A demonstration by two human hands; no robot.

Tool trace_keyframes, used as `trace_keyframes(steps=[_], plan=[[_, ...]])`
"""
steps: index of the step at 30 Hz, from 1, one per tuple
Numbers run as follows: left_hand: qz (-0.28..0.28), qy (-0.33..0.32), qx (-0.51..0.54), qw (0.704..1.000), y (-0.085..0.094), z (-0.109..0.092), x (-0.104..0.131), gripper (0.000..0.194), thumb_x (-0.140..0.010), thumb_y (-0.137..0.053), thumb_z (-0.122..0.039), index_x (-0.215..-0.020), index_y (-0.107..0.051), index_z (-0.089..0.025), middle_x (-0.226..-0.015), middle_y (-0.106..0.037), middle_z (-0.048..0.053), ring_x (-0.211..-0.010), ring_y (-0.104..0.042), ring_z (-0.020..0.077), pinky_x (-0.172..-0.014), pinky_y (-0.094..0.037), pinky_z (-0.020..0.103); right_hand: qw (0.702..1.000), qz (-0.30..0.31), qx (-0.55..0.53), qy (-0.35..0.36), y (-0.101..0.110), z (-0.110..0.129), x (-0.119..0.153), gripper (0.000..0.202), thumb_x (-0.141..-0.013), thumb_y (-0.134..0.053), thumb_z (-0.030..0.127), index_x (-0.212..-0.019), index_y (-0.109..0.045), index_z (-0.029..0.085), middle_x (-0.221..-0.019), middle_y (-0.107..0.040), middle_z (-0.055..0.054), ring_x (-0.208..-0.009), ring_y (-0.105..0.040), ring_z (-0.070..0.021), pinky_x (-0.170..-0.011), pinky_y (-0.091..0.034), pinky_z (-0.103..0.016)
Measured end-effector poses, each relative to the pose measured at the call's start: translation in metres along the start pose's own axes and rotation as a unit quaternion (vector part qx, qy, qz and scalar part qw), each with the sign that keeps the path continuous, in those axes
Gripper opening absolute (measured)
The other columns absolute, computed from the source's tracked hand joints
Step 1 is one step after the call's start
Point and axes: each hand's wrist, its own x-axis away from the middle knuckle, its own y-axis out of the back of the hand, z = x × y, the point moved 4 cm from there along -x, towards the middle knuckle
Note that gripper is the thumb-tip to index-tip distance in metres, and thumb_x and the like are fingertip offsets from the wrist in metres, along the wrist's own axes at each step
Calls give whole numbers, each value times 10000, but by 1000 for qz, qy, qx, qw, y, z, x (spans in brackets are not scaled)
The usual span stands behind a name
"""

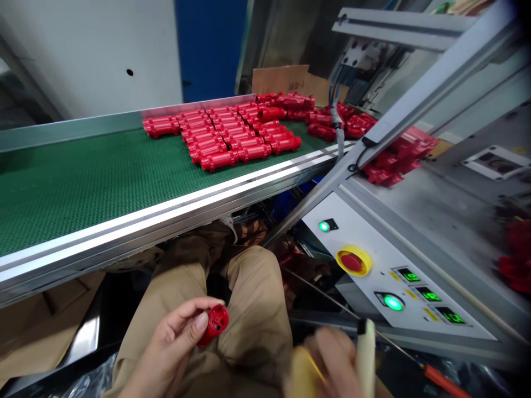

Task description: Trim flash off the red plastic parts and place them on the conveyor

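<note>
A short red cylindrical part (214,323) is held between the thumb and fingers of my left hand (178,337), its hollow end facing up toward me, above my lap. To the right, at the bottom edge, my right hand (332,359) is blurred, its fingers curled round a pale yellow tool (365,356) with a dark tip. A yellow piece (305,373) shows on that hand's left side; whether it belongs to the same tool I cannot tell. The two hands are apart.
Rows of red cylindrical parts (236,138) lie on a green conveyor belt (103,177) ahead, with a looser pile at its right. A machine control panel (394,276) with lit green buttons and an angled metal frame (431,72) stand at the right. An orange-handled rod (443,381) lies lower right.
</note>
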Motion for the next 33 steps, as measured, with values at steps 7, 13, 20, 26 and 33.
trace_keyframes(steps=[7, 13, 20, 26, 33], plan=[[102, 67, 69, 990, -8, 5, 0, 433, -826, -786, -597, -928, -773, -176, -579, -711, 50, -461, -570, 124, -427, -397, 191, 967, 6, 188, 171, -23, -1, -28, 152, -949, -789, 289, -1098, -814, 272, -950, -836, -55, -862, -791, -178, -813, -622, -227], [117, 104, 67, 985, -6, 16, -1, 482, -846, -722, -666, -838, -686, -186, -481, -682, 36, -322, -455, 65, -350, -278, 144, 973, 53, 128, 187, -33, -13, -29, 283, -938, -791, 196, -1199, -789, 306, -1099, -818, -49, -869, -782, -165, -809, -628, -233], [134, 117, 69, 982, -9, 19, -1, 499, -847, -717, -673, -790, -662, -181, -440, -645, 17, -291, -410, 44, -326, -228, 128, 976, 59, 113, 175, -35, -18, -28, 265, -917, -813, 214, -1171, -808, 291, -966, -813, -45, -825, -764, -176, -774, -623, -255], [130, 112, 70, 983, -10, 18, 2, 491, -878, -687, -662, -777, -662, -182, -412, -618, 4, -276, -344, 30, -318, -236, 125, 980, 18, 130, 149, -37, -19, -25, 228, -896, -830, 208, -1103, -836, 304, -876, -825, -46, -758, -776, -205, -735, -635, -288], [94, 70, 83, 990, -11, 11, 6, 483, -809, -766, -659, -772, -686, -184, -443, -623, -7, -326, -437, 53, -357, -329, 130, 964, -36, 201, 170, -42, -15, -12, 285, -893, -807, 151, -1132, -811, 305, -928, -832, -45, -792, -790, -205, -735, -646, -249]])
